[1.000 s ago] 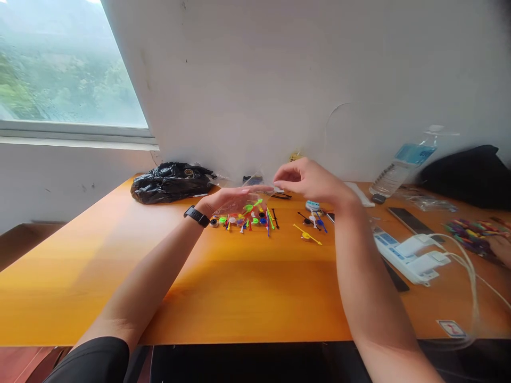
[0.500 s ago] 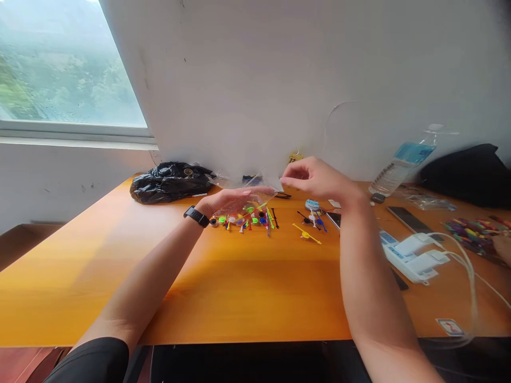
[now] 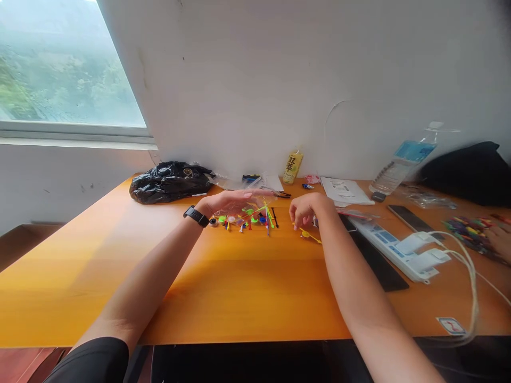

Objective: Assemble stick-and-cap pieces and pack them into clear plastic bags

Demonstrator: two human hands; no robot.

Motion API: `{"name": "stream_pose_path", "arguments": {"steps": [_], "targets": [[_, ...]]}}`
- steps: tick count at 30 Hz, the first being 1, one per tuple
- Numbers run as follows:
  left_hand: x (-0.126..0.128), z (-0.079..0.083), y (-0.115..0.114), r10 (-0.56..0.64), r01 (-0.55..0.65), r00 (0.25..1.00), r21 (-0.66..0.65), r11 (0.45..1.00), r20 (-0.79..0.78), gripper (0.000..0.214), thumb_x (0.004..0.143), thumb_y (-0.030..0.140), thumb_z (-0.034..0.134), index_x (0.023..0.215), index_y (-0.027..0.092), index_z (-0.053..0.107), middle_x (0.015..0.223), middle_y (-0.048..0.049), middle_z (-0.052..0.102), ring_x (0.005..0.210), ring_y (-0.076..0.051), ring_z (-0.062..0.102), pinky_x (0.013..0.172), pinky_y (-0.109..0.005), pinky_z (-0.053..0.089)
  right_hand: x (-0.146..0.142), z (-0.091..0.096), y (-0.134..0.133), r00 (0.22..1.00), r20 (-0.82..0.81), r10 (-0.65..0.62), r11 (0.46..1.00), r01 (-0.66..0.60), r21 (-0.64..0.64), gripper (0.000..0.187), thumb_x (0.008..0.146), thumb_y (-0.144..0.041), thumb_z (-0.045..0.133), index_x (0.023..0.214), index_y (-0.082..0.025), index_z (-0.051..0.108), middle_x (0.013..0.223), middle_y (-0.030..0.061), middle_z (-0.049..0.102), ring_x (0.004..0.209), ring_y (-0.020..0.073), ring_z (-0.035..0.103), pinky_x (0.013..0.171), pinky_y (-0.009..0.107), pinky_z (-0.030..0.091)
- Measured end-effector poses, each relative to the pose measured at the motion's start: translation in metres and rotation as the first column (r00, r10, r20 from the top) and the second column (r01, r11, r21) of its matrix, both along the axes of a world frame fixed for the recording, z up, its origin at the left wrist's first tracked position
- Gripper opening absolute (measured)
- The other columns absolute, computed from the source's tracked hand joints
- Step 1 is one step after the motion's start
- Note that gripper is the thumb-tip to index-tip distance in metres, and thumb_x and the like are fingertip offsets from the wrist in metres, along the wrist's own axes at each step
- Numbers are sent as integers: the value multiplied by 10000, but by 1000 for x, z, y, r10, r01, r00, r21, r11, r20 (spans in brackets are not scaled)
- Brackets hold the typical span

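Note:
A pile of small colourful plastic pieces (image 3: 249, 219) lies on the orange table (image 3: 223, 287). My left hand (image 3: 233, 201), with a black watch on its wrist, hovers palm-up just above the pile, fingers closed on a clear plastic bag (image 3: 258, 204). My right hand (image 3: 306, 210) is down at the table to the right of the pile. Its fingers are curled over a few loose pieces, beside a yellow piece (image 3: 308, 234). What those fingertips pinch, if anything, is hidden.
At the back stand a black plastic bag (image 3: 171, 182), a yellow carton (image 3: 293, 166), papers (image 3: 345, 190) and a water bottle (image 3: 403, 162). A white power strip (image 3: 399, 250) with cables, a phone (image 3: 407, 218) and a dark bag (image 3: 471, 173) lie right. Another person's hand (image 3: 501, 239) shows at the right edge.
My right hand has dropped from the mouth of the bag down to the table by the loose pieces. My left hand has stayed in place with the bag.

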State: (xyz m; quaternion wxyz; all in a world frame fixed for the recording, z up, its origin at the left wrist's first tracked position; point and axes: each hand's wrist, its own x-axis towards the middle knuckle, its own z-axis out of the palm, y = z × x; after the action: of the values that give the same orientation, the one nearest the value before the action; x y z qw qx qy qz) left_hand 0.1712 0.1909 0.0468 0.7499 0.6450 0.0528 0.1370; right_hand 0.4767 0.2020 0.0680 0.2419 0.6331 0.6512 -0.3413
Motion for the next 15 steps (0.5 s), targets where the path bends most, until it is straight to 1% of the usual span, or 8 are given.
{"name": "stream_pose_path", "arguments": {"steps": [3, 8, 12, 15], "targets": [[0, 2, -1, 13, -13, 1000, 9, 1000, -7, 717, 988, 516, 626, 1622, 241, 436, 1365, -175, 653, 1016, -250, 705, 711, -267, 513, 3, -9, 5, 999, -52, -5, 999, 3, -43, 606, 388, -372, 1038, 883, -168, 754, 892, 80, 783, 915, 287, 759, 762, 337, 588], [-1, 3, -1, 7, -7, 1000, 9, 1000, -7, 707, 981, 518, 636, 1610, 251, 455, 1306, -157, 681, 951, -234, 711, 741, -289, 528, 8, -15, 9, 992, -124, 5, 999, -12, -49, 564, 461, -423, 1014, 898, -167, 766, 901, 71, 791, 941, 267, 767, 802, 305, 597], [-1, 3, -1, -3, 3, 1000, 3, 1000, -10, 707, 985, 517, 630, 1611, 243, 452, 1354, -167, 661, 996, -246, 705, 789, -305, 538, 7, -15, 9, 978, -205, 42, 997, -54, -52, 662, 461, -487, 1012, 999, -174, 788, 989, 81, 800, 1002, 263, 758, 839, 286, 595], [-1, 2, -1, 0, 0, 1000, -3, 1000, -6, 722, 980, 516, 631, 1618, 237, 439, 1385, -178, 649, 1019, -256, 707, 818, -323, 543, 6, -14, 9, 977, -190, 102, 991, -117, -69, 725, 447, -504, 1016, 1060, -184, 798, 1022, 78, 797, 997, 261, 752, 815, 279, 585]]}}
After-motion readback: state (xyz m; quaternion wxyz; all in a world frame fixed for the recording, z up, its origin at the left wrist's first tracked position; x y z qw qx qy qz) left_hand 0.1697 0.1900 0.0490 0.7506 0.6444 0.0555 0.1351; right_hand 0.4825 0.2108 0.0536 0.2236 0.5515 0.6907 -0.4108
